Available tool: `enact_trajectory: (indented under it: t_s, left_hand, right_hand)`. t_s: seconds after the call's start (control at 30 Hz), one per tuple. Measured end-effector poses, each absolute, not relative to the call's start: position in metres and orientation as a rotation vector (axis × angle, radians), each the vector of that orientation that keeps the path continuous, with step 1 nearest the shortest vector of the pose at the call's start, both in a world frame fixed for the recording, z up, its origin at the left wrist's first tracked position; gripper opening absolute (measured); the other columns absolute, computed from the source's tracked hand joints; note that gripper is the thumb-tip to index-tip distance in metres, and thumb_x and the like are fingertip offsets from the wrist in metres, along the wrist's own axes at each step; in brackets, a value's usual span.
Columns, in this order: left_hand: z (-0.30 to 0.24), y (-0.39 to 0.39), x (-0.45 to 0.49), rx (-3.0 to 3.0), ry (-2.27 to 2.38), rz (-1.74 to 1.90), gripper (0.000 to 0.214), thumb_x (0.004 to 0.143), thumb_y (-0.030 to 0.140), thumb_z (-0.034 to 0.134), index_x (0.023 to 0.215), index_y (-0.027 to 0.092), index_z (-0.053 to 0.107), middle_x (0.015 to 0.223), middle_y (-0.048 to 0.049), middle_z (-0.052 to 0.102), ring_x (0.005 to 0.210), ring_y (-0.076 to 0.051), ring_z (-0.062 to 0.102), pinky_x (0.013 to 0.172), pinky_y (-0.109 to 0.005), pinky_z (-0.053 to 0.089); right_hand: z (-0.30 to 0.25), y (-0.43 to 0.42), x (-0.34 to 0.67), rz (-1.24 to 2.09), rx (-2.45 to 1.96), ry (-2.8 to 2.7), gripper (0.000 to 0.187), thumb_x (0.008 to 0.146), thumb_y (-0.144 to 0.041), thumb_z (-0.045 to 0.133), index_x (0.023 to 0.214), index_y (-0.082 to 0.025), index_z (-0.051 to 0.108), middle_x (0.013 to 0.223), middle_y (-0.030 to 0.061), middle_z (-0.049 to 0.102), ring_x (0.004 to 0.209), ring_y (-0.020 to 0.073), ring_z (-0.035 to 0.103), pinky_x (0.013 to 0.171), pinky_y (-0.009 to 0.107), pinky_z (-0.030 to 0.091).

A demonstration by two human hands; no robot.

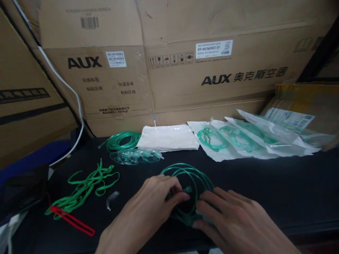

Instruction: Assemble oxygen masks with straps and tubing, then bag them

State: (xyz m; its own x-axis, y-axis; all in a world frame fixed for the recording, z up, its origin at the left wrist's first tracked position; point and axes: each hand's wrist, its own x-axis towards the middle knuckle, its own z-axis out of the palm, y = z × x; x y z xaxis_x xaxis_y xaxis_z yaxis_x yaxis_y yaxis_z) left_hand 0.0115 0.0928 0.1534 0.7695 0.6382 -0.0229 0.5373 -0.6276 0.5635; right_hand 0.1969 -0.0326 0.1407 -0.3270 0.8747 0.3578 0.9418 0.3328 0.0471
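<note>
A coil of green tubing [194,176] lies on the black table [265,183] in front of me. My left hand [148,208] is closed, pinching the coil's near side by a small green connector. My right hand [233,218] rests on the coil's lower right edge, fingers curled and pressed onto the tubing. Both hands touch the same coil.
Green elastic straps [87,183], a red strip [71,219] and a small clear elbow piece [111,199] lie at left. Behind sit another green tubing coil [124,140], clear masks [135,156], a stack of white pouches [168,137] and several sealed packs [246,138]. Cardboard boxes [185,70] wall the back.
</note>
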Motion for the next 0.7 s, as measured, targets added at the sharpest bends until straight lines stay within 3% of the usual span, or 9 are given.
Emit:
enact_trajectory:
  t_s: [0.1, 0.23, 0.33, 0.47, 0.7]
  left_hand:
    - [0.153, 0.094, 0.015, 2.341, 0.892, 0.209, 0.026, 0.1, 0.049, 0.057, 0.099, 0.027, 0.072, 0.092, 0.0009, 0.073, 0.09, -0.019, 0.064, 0.072, -0.027, 0.043]
    - [0.158, 0.09, 0.016, 2.3, 0.876, 0.21, 0.022, 0.099, 0.046, 0.06, 0.099, 0.03, 0.076, 0.098, 0.0032, 0.074, 0.094, -0.018, 0.065, 0.078, -0.027, 0.043]
    - [0.16, 0.087, 0.016, 2.289, 0.859, 0.191, 0.02, 0.099, 0.045, 0.06, 0.098, 0.032, 0.076, 0.097, 0.0055, 0.074, 0.096, -0.017, 0.064, 0.083, -0.028, 0.042]
    - [0.161, 0.088, 0.013, 2.299, 0.854, 0.151, 0.025, 0.1, 0.047, 0.057, 0.093, 0.03, 0.075, 0.088, 0.0039, 0.072, 0.092, -0.018, 0.064, 0.076, -0.028, 0.041]
    - [0.165, 0.089, 0.012, 2.283, 0.742, 0.195, 0.017, 0.098, 0.041, 0.064, 0.094, 0.029, 0.076, 0.087, 0.0062, 0.072, 0.081, -0.013, 0.064, 0.072, -0.024, 0.042]
  right_hand:
    - [0.14, -0.031, 0.194, -0.188, -1.627, -2.252, 0.01, 0.087, -0.023, 0.075, 0.094, -0.025, 0.068, 0.089, -0.0013, 0.077, 0.077, 0.0211, 0.076, 0.062, 0.029, 0.056]
    - [0.141, -0.036, 0.2, -0.095, -1.627, -2.134, 0.007, 0.095, -0.02, 0.064, 0.092, -0.026, 0.068, 0.089, -0.0014, 0.076, 0.076, 0.0174, 0.075, 0.062, 0.023, 0.055]
    - [0.14, -0.036, 0.206, -0.106, -1.631, -2.104, 0.011, 0.096, -0.021, 0.062, 0.088, -0.026, 0.068, 0.086, -0.0009, 0.076, 0.074, 0.0178, 0.074, 0.062, 0.024, 0.054]
    - [0.138, -0.028, 0.21, -0.142, -1.674, -2.11, 0.012, 0.094, -0.017, 0.062, 0.087, -0.026, 0.068, 0.083, -0.001, 0.075, 0.071, 0.0189, 0.073, 0.061, 0.026, 0.053]
    - [0.139, -0.025, 0.209, 0.054, -1.676, -2.235, 0.019, 0.093, -0.009, 0.061, 0.092, -0.026, 0.07, 0.095, 0.0002, 0.073, 0.085, 0.0213, 0.072, 0.067, 0.029, 0.055]
